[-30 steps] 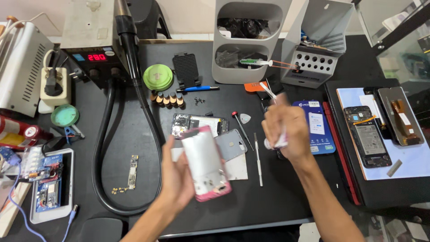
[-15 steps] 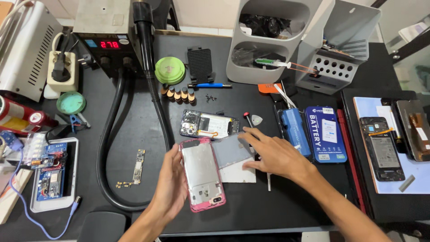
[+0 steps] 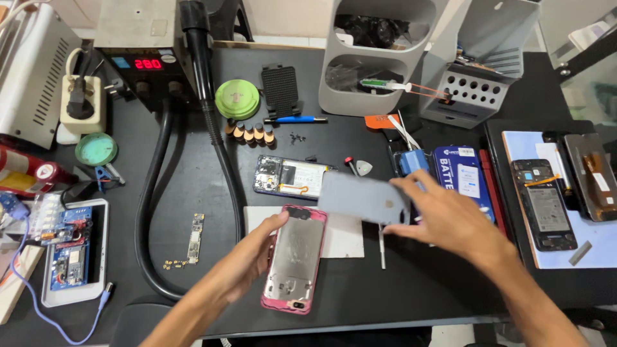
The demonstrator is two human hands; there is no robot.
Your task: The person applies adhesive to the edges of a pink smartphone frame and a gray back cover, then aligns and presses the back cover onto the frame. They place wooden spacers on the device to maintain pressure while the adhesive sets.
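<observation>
Red display [image 3: 148, 64] top-left; blue battery package [image 3: 464, 173] right.

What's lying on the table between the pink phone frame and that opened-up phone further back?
In the head view, a white sheet lies between the pink phone frame and the opened phone. The left hand holds the frame; the right hand lifts a grey back cover above it.

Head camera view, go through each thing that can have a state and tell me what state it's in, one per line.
Left hand: gripping the pink phone frame's edge.
Pink phone frame: back off, flat on the mat.
Right hand: holding the grey back cover.
Grey back cover: lifted off the mat.
Opened blue phone: back removed, insides showing.
Hot-air station: on, red display lit.
Power plug: plugged in.
</observation>
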